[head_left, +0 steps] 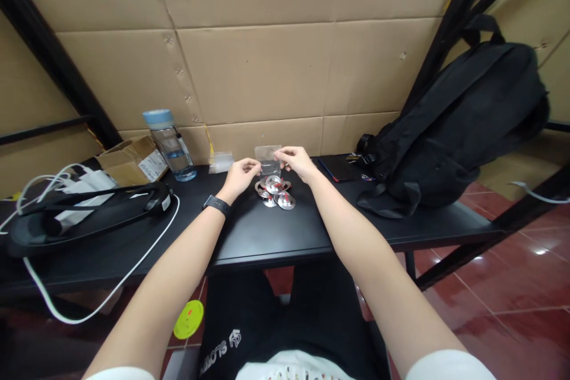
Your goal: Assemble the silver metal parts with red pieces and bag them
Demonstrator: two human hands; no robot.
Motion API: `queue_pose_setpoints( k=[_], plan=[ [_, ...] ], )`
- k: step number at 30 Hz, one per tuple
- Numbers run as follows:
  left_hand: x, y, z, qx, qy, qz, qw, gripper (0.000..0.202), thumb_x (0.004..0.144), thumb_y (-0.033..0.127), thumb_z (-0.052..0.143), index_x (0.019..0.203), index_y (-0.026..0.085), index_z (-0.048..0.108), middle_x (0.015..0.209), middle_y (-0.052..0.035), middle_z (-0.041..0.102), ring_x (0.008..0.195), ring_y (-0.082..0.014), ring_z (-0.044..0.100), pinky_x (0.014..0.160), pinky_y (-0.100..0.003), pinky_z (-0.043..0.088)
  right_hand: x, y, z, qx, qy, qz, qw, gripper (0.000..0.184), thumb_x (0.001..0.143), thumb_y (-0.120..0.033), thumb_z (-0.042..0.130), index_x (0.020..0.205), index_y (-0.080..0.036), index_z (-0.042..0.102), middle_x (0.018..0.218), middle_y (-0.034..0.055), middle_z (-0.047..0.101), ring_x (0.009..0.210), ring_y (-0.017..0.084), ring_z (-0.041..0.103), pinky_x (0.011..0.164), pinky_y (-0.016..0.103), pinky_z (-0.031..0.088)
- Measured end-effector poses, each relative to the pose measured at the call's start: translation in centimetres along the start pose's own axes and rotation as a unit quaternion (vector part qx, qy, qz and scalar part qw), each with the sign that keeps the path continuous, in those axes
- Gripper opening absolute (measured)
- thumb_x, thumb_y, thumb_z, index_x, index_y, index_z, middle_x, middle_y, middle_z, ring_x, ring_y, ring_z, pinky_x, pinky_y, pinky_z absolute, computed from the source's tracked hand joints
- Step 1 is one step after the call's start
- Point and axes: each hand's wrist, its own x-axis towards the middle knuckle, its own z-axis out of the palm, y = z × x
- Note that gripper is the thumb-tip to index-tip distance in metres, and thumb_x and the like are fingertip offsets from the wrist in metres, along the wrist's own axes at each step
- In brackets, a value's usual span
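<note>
A small clear plastic bag (268, 155) is held upright between my two hands, just behind a pile of shiny silver discs (274, 185) with red marks. My left hand (243, 175), with a dark watch band at the wrist, pinches the bag's left side. On the other side my right hand (294, 161) grips the bag near its upper right edge with thumb and fingers. The discs overlap one another on the black table (262, 237). Whether anything lies inside the bag is hard to make out.
More clear bags (221, 162) lie at the back, left of my hands. Further left stand a water bottle (171, 145), an opened cardboard box (133, 160) and a black-framed item (93, 208) with white cables. A black backpack (467, 113) and a dark notebook (337, 168) are on the right.
</note>
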Motion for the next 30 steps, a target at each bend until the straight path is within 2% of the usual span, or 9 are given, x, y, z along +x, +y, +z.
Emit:
queue_pose_setpoints(
  k=[4,8,11,13,15,18,24,27,30],
  plan=[
    [0.1,0.3,-0.1,-0.003,0.040,0.012,0.999,0.021,0.085,0.037,0.069,0.092,0.017,0.066,0.084,-0.0060,0.072,0.075,-0.0184,0.069,0.077,-0.034,0.056,0.0,0.0,0.2,-0.038,-0.003,-0.029,0.999,0.025,0.072,-0.031,0.080,0.092,-0.016,0.076,0.089,0.0055,0.076,0.074,0.014,0.065,0.060,0.022,0.047],
    [-0.2,1.1,-0.3,0.111,0.130,0.087,0.981,0.021,0.081,0.025,0.067,0.098,0.021,0.057,0.097,-0.0048,0.067,0.084,-0.0184,0.065,0.079,-0.033,0.053,-0.1,0.2,0.6,-0.035,0.027,0.021,0.999,0.024,0.071,-0.021,0.077,0.094,-0.015,0.071,0.069,0.0004,0.070,0.059,0.011,0.058,0.055,0.022,0.045],
    [-0.9,2.6,-0.6,0.221,0.042,0.184,0.957,0.020,0.078,0.021,0.065,0.095,0.022,0.055,0.101,-0.0053,0.066,0.095,-0.0213,0.063,0.087,-0.035,0.051,-0.4,0.5,1.3,-0.025,0.043,0.073,0.996,0.046,0.068,-0.011,0.076,0.112,-0.017,0.063,0.064,-0.0039,0.068,0.048,0.009,0.050,0.045,0.019,0.039],
    [-1.5,3.5,-0.5,0.295,-0.039,0.231,0.926,0.030,0.075,0.023,0.070,0.103,0.022,0.059,0.111,-0.0072,0.067,0.105,-0.0252,0.062,0.093,-0.038,0.048,-0.6,0.7,1.8,-0.012,0.044,0.101,0.994,0.053,0.068,-0.009,0.076,0.117,-0.018,0.058,0.063,-0.0043,0.067,0.045,0.008,0.049,0.041,0.018,0.034],
    [-1.9,4.1,-0.2,0.362,-0.076,0.248,0.895,0.041,0.076,0.026,0.072,0.115,0.024,0.060,0.123,-0.0090,0.066,0.117,-0.0290,0.059,0.097,-0.041,0.045,-0.7,0.8,2.4,0.015,0.033,0.110,0.993,0.053,0.069,-0.010,0.077,0.118,-0.018,0.057,0.064,-0.0040,0.067,0.045,0.009,0.050,0.039,0.017,0.032],
    [-2.3,4.2,0.5,0.429,-0.070,0.236,0.869,0.041,0.082,0.022,0.067,0.122,0.025,0.061,0.131,-0.0100,0.066,0.125,-0.0305,0.057,0.099,-0.043,0.042,-0.7,0.7,2.9,0.057,0.021,0.111,0.992,0.051,0.070,-0.013,0.079,0.116,-0.020,0.058,0.066,-0.0037,0.067,0.048,0.009,0.053,0.039,0.016,0.033],
    [-2.3,3.9,1.2,0.467,-0.034,0.238,0.851,0.055,0.083,0.025,0.070,0.137,0.024,0.058,0.150,-0.0145,0.054,0.138,-0.0379,0.044,0.108,-0.051,0.031,-0.5,0.4,3.2,0.146,0.100,0.171,0.969,0.051,0.073,-0.018,0.081,0.117,-0.023,0.054,0.077,-0.0004,0.073,0.049,0.009,0.054,0.041,0.018,0.035],
    [-2.1,3.7,1.1,0.468,-0.022,0.235,0.852,0.037,0.092,0.020,0.059,0.128,0.025,0.065,0.139,-0.0143,0.062,0.131,-0.0363,0.049,0.107,-0.051,0.030,-0.5,0.4,3.2,0.129,0.090,0.174,0.972,0.049,0.074,-0.022,0.083,0.115,-0.024,0.056,0.081,0.0013,0.075,0.051,0.010,0.057,0.044,0.019,0.038],
    [-1.6,3.5,0.5,0.455,0.001,0.213,0.865,0.028,0.097,0.018,0.048,0.110,0.025,0.072,0.115,-0.0138,0.072,0.116,-0.0334,0.057,0.103,-0.050,0.031,-0.3,0.5,2.7,0.029,0.028,0.128,0.991,0.043,0.080,-0.033,0.081,0.115,-0.023,0.060,0.089,0.0043,0.076,0.063,0.013,0.064,0.053,0.023,0.046]
  ],
)
